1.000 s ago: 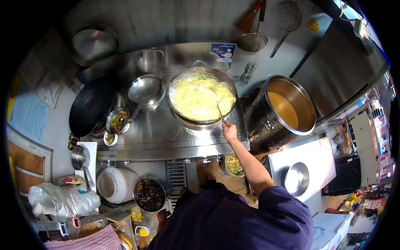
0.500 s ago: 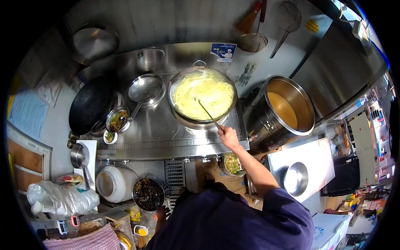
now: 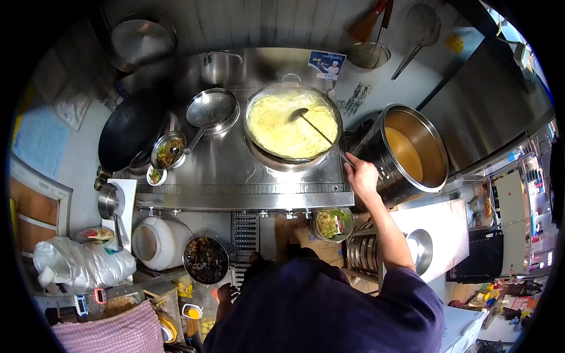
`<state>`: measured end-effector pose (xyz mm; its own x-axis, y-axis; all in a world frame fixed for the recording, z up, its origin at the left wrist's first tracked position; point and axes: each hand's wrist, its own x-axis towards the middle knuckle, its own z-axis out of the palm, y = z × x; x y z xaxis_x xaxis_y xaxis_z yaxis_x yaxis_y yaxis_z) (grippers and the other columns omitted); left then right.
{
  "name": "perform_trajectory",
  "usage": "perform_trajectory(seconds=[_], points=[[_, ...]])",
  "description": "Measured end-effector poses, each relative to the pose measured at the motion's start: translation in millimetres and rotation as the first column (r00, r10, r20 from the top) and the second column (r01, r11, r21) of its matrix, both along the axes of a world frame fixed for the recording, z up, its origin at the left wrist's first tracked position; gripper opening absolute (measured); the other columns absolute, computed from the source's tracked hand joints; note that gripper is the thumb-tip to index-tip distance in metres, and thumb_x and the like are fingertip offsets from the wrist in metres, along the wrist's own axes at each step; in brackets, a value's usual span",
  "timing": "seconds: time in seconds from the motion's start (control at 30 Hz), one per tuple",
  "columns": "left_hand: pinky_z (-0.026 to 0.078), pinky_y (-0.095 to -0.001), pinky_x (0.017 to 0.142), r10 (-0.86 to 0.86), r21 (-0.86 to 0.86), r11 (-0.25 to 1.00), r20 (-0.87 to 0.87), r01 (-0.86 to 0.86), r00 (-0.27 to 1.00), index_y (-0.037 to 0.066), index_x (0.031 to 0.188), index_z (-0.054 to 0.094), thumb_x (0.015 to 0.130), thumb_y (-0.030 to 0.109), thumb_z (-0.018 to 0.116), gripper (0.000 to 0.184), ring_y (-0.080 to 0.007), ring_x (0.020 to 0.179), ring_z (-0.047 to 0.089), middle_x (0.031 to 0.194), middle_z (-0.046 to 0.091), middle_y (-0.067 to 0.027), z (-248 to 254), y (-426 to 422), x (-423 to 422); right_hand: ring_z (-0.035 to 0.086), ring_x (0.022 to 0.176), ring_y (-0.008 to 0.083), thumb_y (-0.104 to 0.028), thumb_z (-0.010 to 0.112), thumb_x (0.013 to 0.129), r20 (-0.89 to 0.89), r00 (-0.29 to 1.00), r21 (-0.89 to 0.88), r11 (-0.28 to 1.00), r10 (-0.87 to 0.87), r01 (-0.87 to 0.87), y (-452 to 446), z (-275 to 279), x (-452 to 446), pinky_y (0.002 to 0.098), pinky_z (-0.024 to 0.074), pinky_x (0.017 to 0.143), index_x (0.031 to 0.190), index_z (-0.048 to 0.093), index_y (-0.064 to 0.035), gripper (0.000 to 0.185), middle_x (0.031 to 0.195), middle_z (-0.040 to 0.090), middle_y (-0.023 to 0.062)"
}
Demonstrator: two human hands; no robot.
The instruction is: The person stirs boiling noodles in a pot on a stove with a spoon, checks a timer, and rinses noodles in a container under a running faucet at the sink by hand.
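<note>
My right hand (image 3: 361,175) is closed around the handle of a long ladle (image 3: 299,114), to the right of the wok. The ladle's dark bowl is lifted above a wide metal wok (image 3: 252,137) full of pale yellow noodles (image 3: 276,130). Low beside my body hangs my left hand (image 3: 226,292), fingers apart with nothing in them. Nearest to it stands a pot of dark food (image 3: 205,260). Left of the wok, a perforated strainer (image 3: 210,107) rests on a round pot.
A tall steel pot of brown broth (image 3: 406,153) stands right of the stove (image 3: 235,176). At left are a black wok (image 3: 129,132), a bowl of chopped food (image 3: 169,152) and a small saucepan (image 3: 107,201). A steel bowl (image 3: 421,250) sits on the right-hand table.
The ladle has risen out of the noodles, its bowl now showing. My right hand has moved right and up, off the wok's lower edge. The view has shifted slightly.
</note>
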<state>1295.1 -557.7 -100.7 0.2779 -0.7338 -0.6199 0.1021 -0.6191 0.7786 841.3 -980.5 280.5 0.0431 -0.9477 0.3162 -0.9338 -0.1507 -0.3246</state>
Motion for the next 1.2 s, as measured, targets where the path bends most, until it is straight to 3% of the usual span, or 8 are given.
perform_trajectory(seconds=[0.13, 0.17, 0.23, 0.37, 0.47, 0.63, 0.93, 1.2], points=[[0.054, -0.0448, 0.060, -0.090, -0.064, 0.994, 0.001, 0.090, 0.996, 0.004, 0.115, 0.052, 0.090, 0.027, 0.047, 0.034, -0.0287, 0.074, 0.065, 0.089, 0.062, -0.0136, -7.1, -7.5, 1.9, 0.063, 0.078, 0.0380, -0.030, 0.056, 0.088, 0.284, 0.944, 0.209, 0.972, -0.169, 0.110, 10.4, -43.3, -21.2, 0.0434, 0.0488, 0.071, 0.109, 0.062, -0.0012, 0.037, 0.084, 0.064, 0.0231], [0.054, -0.0463, 0.061, -0.117, -0.076, 0.990, 0.000, 0.117, 0.993, 0.005, 0.116, 0.052, 0.090, 0.028, 0.047, 0.035, -0.0292, 0.076, 0.065, 0.090, 0.062, -0.0141, -10.3, -5.7, 2.8, 0.061, 0.058, 0.0296, -0.031, 0.055, 0.090, 0.358, 0.930, 0.182, 0.983, -0.082, 0.017, 12.0, -66.8, -33.8, 0.0371, 0.0467, 0.055, 0.102, 0.063, -0.0003, 0.034, 0.069, 0.063, 0.0153], [0.054, -0.0473, 0.063, -0.142, -0.054, 0.988, -0.003, 0.142, 0.990, 0.005, 0.116, 0.052, 0.090, 0.029, 0.047, 0.036, -0.0292, 0.079, 0.065, 0.092, 0.062, -0.0145, -12.7, -7.2, 2.4, 0.040, 0.045, 0.0091, -0.029, 0.050, 0.094, 0.857, 0.359, 0.455, 0.870, -0.370, -0.190, 33.6, -84.0, -42.9, 0.0255, 0.0313, 0.042, 0.094, 0.061, -0.0032, 0.028, 0.055, 0.043, -0.0009], [0.053, -0.0406, 0.061, -0.049, 0.052, 0.997, -0.061, 0.052, 0.997, 0.005, 0.114, 0.053, 0.089, 0.027, 0.049, 0.033, -0.0252, 0.074, 0.064, 0.087, 0.063, -0.0122, 4.0, -26.1, -4.4, 0.029, 0.042, 0.0068, -0.032, 0.045, 0.097, 0.815, -0.262, 0.442, 0.847, -0.516, -0.294, 101.7, -103.0, -42.8, 0.0206, 0.0244, 0.039, 0.107, 0.054, -0.0062, 0.030, 0.055, 0.035, -0.0041], [0.053, -0.0389, 0.061, 0.212, 0.342, 0.928, -0.158, -0.148, 0.964, 0.006, 0.113, 0.054, 0.087, 0.026, 0.051, 0.033, -0.0232, 0.074, 0.064, 0.087, 0.063, -0.0109, 37.3, -44.9, -20.0, 0.028, 0.040, 0.0072, -0.033, 0.040, 0.098, 0.641, -0.544, 0.335, 0.835, -0.541, -0.436, 137.2, -143.9, -69.0, 0.0210, 0.0242, 0.037, 0.107, 0.056, -0.0067, 0.032, 0.053, 0.034, -0.0029], [0.052, -0.0392, 0.066, 0.207, 0.454, 0.879, -0.091, -0.145, 0.974, 0.006, 0.112, 0.055, 0.088, 0.028, 0.052, 0.033, -0.0238, 0.079, 0.065, 0.094, 0.064, -0.0114, 45.9, -72.1, -26.1, 0.028, 0.040, 0.0065, -0.033, 0.041, 0.098, 0.495, -0.696, 0.327, 0.854, -0.520, -0.405, 167.4, -213.8, -96.9, 0.0216, 0.0247, 0.038, 0.111, 0.057, -0.0046, 0.035, 0.054, 0.035, -0.0030], [0.052, -0.0338, 0.062, 0.086, 0.269, 0.960, -0.032, -0.074, 0.996, 0.006, 0.112, 0.056, 0.089, 0.022, 0.054, 0.028, -0.0205, 0.077, 0.064, 0.087, 0.064, -0.0087, 103.2, -121.5, -83.2, 0.030, 0.041, 0.0072, -0.036, 0.038, 0.099, 0.332, -0.725, 0.217, 0.797, -0.603, -0.563, 159.2, -286.7, -127.6, 0.0222, 0.0271, 0.040, 0.115, 0.057, -0.0054, 0.040, 0.055, 0.034, -0.0043], [0.052, -0.0330, 0.064, 0.106, 0.297, 0.951, -0.069, -0.081, 0.992, 0.003, 0.114, 0.056, 0.092, 0.019, 0.051, 0.027, -0.0197, 0.080, 0.065, 0.090, 0.064, -0.0090, 109.6, -104.4, -133.6, 0.042, 0.056, 0.0148, -0.050, 0.042, 0.093, 0.354, -0.537, 0.346, 0.641, -0.766, -0.686, 143.7, -302.9, -146.6, 0.0261, 0.0341, 0.050, 0.122, 0.054, -0.0064, 0.053, 0.072, 0.055, 0.0059]])
